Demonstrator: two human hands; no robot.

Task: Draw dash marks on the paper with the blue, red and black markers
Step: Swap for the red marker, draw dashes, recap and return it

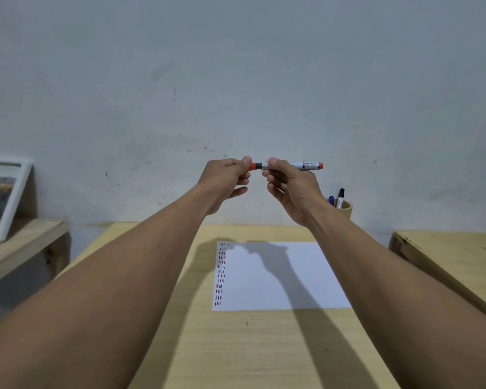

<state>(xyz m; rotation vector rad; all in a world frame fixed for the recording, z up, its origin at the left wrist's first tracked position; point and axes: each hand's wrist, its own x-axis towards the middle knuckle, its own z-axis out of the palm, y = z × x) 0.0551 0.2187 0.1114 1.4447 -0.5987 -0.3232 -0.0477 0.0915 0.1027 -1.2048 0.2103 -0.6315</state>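
The red marker (298, 165) is held level in the air, well above the far edge of the paper (278, 276). The right hand (289, 189) pinches the white barrel between thumb and fingertips. The left hand (227, 181) pinches the red cap (253, 166) at the marker's left end. A dark collar shows between cap and barrel, so the cap appears partly off its seat; whether it is being pulled off or pushed on cannot be determined.

The paper lies flat on the wooden table (236, 346). A column of red, blue and black dashes (220, 273) runs down the paper's left margin; the remainder of the sheet is blank. The blue marker (331, 200) and black marker (340, 197) stand in a wooden cup (347, 210) beyond the paper's far right corner, just behind the right wrist.

Probable faults from this state:

- Cap releases abruptly. Cause: straight pull with both hands. Effect: the hands jerk apart and the exposed tip may stain fingers or skin.
- Cap slips from the left-hand pinch. Cause: a light fingertip grip. Effect: it falls onto the paper or rolls off the table.
- Cup is struck. Cause: the right wrist is close to it on descent toward the paper. Effect: the remaining markers tip over.
- Stray mark. Cause: the tip lowered over the blank area without alignment to the dash column.
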